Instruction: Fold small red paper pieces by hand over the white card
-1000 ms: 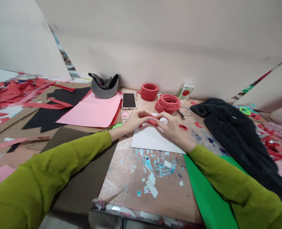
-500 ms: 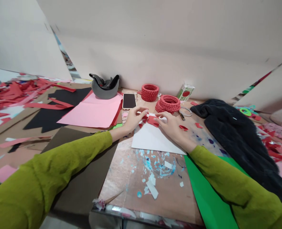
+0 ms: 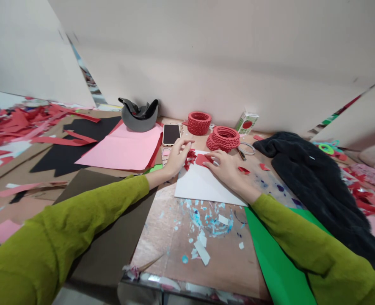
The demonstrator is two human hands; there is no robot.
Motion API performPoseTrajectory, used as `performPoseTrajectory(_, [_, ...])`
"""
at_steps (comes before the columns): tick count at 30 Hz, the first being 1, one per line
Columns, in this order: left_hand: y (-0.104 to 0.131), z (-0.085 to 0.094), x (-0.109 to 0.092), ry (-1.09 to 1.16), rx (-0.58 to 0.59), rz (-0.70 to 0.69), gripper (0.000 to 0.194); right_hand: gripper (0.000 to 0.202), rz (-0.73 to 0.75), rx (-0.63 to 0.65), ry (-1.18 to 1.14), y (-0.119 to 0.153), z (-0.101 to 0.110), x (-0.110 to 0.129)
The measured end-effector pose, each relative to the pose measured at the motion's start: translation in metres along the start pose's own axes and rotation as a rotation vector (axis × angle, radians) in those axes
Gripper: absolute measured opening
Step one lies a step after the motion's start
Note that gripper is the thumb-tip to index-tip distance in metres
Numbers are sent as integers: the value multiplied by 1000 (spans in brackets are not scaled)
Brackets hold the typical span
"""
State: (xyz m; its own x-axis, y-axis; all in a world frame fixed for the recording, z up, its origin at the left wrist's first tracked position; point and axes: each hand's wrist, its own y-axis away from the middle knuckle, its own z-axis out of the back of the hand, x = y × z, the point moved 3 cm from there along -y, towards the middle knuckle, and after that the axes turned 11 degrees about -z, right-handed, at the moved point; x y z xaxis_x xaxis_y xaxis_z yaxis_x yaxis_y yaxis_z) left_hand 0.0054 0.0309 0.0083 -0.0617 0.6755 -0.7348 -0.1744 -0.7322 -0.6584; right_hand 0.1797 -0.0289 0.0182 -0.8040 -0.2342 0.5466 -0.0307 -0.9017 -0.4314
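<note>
A small red paper piece (image 3: 201, 159) lies over the white sheet (image 3: 203, 182), its right edge at the fingertips of my right hand (image 3: 225, 169). Those fingers are curled in and pinch it. My left hand (image 3: 175, 160) is held at the left edge of the sheet with thumb and fingers apart and nothing between them. Beside it sits a cluster of folded red paper bits (image 3: 190, 158), partly covered by the hand. Beyond the hands stand two ringed red paper coils (image 3: 199, 123), the nearer coil (image 3: 224, 139) slightly tilted.
A phone (image 3: 171, 135), a grey cap (image 3: 139, 115) and pink paper (image 3: 124, 148) lie to the left. At the right are a small carton (image 3: 247, 123), a dark furry cloth (image 3: 308, 178) and green paper (image 3: 276, 254). Paper scraps (image 3: 202, 250) lie on the paint-stained table (image 3: 162, 254).
My left hand has drawn back a little to the left, away from the red piece, and its fingers have opened. The right hand stays at the red piece.
</note>
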Motion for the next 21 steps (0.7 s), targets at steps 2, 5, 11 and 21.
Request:
performPoseTrajectory(2, [1,-1,-4,0,29,-19,19,20,-10,-15,4,1,3,3])
performPoseTrajectory(5, [2,-3,-11,14,88,-13,19,22,10,-38,-97,1,5,3])
performPoseTrajectory(11, [3,-4,-16,-2,149,-29,21,12,-38,-70,-100,-1,2,-5])
performPoseTrajectory(21, [5,-11,-23,76,315,-102,23,15,88,-39,-332,4,8,11])
